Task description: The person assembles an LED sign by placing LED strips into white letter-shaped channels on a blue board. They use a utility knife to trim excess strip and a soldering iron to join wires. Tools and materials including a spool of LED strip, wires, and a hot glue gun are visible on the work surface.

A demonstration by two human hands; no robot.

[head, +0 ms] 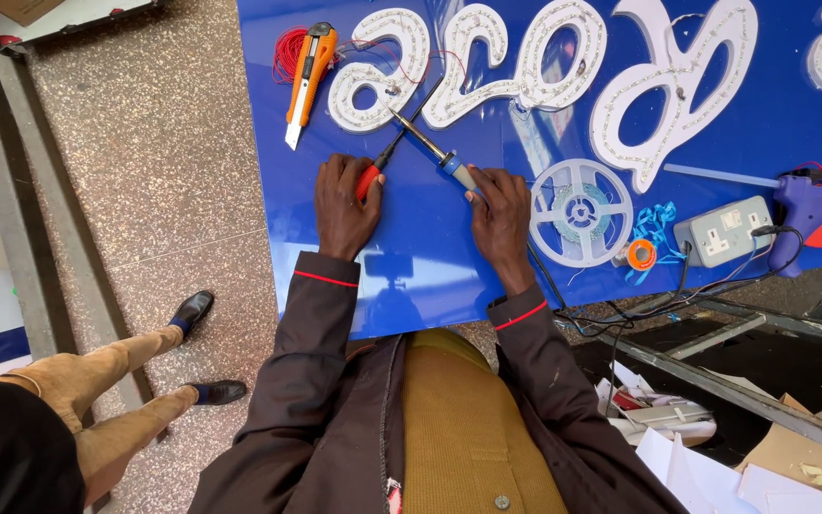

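Nearest the camera, dark brown jacket sleeves with thin red cuff trim (325, 279) reach out over the near edge of a glossy blue sign panel (430, 257) that serves as the worktop. On it, the left hand (342, 205) is closed around the red handle of a slim black-shafted screwdriver (384, 160), whose shaft angles up toward the raised white plastic letters (544, 67) studded with small light dots. The right hand (499, 217) is clamped on the blue-and-white grip of a soldering iron (435, 149); its metal tip points up-left and crosses the screwdriver shaft just below the letters.

Near the far left corner of the worktop lies an orange utility knife (307, 81) with its blade out, partly over a coil of thin red wire (287, 52). Just right of the right hand sits a white plastic spoked reel (580, 211), then a small orange tape roll (640, 254) beside a tangle of blue ribbon-like strip (656, 224). Farther right is a grey double wall socket (723, 231) with black cables trailing off the near edge, and a purple glue gun (815, 205) at the right edge.

Left of the worktop, on the speckled stone floor (164, 143), another person's tan trouser legs and black shoes (204, 352) stand well apart from the hands.
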